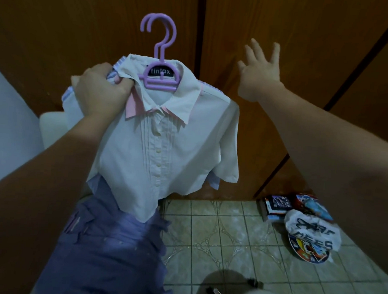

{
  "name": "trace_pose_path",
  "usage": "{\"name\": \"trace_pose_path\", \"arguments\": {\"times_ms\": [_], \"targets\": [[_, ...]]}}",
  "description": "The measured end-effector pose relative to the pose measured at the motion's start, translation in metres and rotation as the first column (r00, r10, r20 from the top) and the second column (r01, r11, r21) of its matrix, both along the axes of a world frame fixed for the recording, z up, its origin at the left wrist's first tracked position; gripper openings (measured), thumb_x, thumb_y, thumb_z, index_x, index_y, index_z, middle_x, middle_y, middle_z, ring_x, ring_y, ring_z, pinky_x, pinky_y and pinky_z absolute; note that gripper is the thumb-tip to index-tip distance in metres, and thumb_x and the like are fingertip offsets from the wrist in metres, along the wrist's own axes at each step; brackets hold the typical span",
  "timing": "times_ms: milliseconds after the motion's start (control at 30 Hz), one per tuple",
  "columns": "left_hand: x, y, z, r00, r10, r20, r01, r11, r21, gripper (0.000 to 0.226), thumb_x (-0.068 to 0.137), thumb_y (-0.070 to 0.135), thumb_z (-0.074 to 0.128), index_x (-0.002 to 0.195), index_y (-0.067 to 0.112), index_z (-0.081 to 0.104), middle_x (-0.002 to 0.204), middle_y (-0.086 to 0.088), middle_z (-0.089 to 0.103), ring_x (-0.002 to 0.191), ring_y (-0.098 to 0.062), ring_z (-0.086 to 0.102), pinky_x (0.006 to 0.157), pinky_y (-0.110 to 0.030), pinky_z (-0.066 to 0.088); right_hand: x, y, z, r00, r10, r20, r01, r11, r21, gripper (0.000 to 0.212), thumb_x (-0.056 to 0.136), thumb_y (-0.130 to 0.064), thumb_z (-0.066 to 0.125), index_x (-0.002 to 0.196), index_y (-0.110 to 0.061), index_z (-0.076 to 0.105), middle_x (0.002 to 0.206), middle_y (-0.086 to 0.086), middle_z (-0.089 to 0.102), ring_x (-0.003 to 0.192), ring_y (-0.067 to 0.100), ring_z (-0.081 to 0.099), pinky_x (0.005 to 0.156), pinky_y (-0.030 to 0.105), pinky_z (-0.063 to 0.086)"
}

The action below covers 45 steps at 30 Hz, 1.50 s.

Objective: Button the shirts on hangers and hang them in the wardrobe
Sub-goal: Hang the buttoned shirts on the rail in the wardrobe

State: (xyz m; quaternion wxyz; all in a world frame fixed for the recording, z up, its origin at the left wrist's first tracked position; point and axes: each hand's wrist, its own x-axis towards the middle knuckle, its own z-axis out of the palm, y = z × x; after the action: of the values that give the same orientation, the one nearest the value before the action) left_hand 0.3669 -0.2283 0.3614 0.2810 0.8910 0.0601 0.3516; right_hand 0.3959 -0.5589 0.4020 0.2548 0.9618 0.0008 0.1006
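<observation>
Shirts [164, 131] on perhaps two hangers [160, 87], left grip [99, 90] clutching shoulders, right grip [258, 71] splayed

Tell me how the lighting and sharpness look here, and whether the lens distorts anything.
In the head view the light is dim, with a bluish cast on the white shirt and floor tiles; the right hand looks slightly soft while the shirt's label reads sharp; the wide lens bows the wardrobe doors.
</observation>
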Motion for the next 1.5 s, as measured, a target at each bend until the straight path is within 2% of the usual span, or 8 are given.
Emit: {"name": "trace_pose_path", "arguments": {"times_ms": [267,433,567,800,933,1067,1333,1500], "targets": [[0.019,0.002,-0.004,0.997,-0.077,-0.005,0.077,0.997,-0.03,0.038,0.086,0.056,0.05,0.077,0.019,0.055,0.076,-0.002,0.054,0.075,-0.026,0.049,0.077,-0.049,0.039,0.023,0.002,-0.012,0.999,0.039,-0.013,-0.037,0.994,0.104,0.066,0.089,-0.024,0.055,0.151,-0.018,0.033,0.161,0.017,0.019,0.153,0.03,0.005,0.114,0.068,-0.005],[0.031,0.007,-0.008,0.996,-0.082,-0.021,0.081,0.996,-0.033,0.037,0.089,0.052,0.052,0.078,0.016,0.056,0.076,-0.004,0.055,0.075,-0.026,0.048,0.082,-0.048,0.039,0.038,0.013,-0.01,0.947,0.316,0.063,-0.322,0.928,0.185,0.065,0.087,-0.011,0.052,0.149,-0.017,0.035,0.157,0.016,0.027,0.15,0.029,0.014,0.114,0.065,0.009],[0.036,0.016,-0.01,0.997,-0.08,-0.014,0.079,0.996,-0.037,0.037,0.087,0.05,0.053,0.076,0.015,0.055,0.073,-0.005,0.054,0.072,-0.027,0.048,0.079,-0.049,0.039,0.052,0.039,-0.003,0.861,0.495,0.117,-0.506,0.857,0.1,0.063,0.089,-0.007,0.051,0.15,-0.016,0.035,0.157,0.011,0.029,0.148,0.029,0.02,0.111,0.055,0.023],[0.041,0.032,-0.007,0.998,-0.062,-0.02,0.062,0.998,-0.014,0.035,0.091,0.048,0.053,0.084,0.015,0.059,0.08,-0.004,0.056,0.079,-0.025,0.047,0.08,-0.037,0.026,0.07,0.064,0.007,0.932,0.363,0.005,-0.36,0.927,-0.105,0.056,0.092,-0.02,0.053,0.147,-0.017,0.044,0.158,0.011,0.027,0.15,0.028,0.01,0.116,0.062,0.009],[0.042,0.036,-0.006,0.997,-0.079,-0.013,0.078,0.995,-0.061,0.033,0.088,0.05,0.052,0.081,0.018,0.056,0.077,-0.004,0.055,0.077,-0.025,0.047,0.078,-0.044,0.034,0.072,0.073,0.008,0.952,0.306,0.014,-0.295,0.926,-0.234,0.054,0.096,-0.032,0.051,0.148,-0.024,0.042,0.16,0.007,0.027,0.151,0.026,0.01,0.117,0.064,-0.001],[0.043,0.031,-0.006,0.996,-0.091,-0.016,0.089,0.993,-0.071,0.031,0.089,0.048,0.054,0.079,0.018,0.055,0.075,-0.004,0.053,0.075,-0.025,0.046,0.081,-0.048,0.039,0.071,0.068,0.006,0.936,0.35,0.047,-0.323,0.903,-0.281,0.048,0.097,-0.033,0.048,0.145,-0.029,0.046,0.152,0.003,0.038,0.149,0.026,0.017,0.116,0.063,-0.005],[0.046,0.033,0.001,0.993,-0.12,0.017,0.121,0.989,-0.081,0.032,0.087,0.048,0.055,0.077,0.018,0.056,0.073,-0.003,0.053,0.073,-0.024,0.047,0.075,-0.046,0.038,0.067,0.066,0.0,0.9,0.426,0.088,-0.399,0.889,-0.225,0.043,0.098,-0.027,0.048,0.141,-0.027,0.051,0.146,0.002,0.042,0.145,0.028,0.022,0.118,0.061,0.003],[0.044,0.036,0.004,0.995,-0.103,0.017,0.104,0.99,-0.093,0.03,0.086,0.047,0.056,0.074,0.019,0.054,0.071,-0.001,0.05,0.073,-0.023,0.046,0.073,-0.044,0.036,0.046,0.05,-0.011,0.791,0.582,0.188,-0.56,0.813,-0.161,0.029,0.09,-0.017,0.056,0.117,-0.013,0.067,0.126,0.01,0.054,0.135,0.035,0.036,0.114,0.061,0.016]]}}
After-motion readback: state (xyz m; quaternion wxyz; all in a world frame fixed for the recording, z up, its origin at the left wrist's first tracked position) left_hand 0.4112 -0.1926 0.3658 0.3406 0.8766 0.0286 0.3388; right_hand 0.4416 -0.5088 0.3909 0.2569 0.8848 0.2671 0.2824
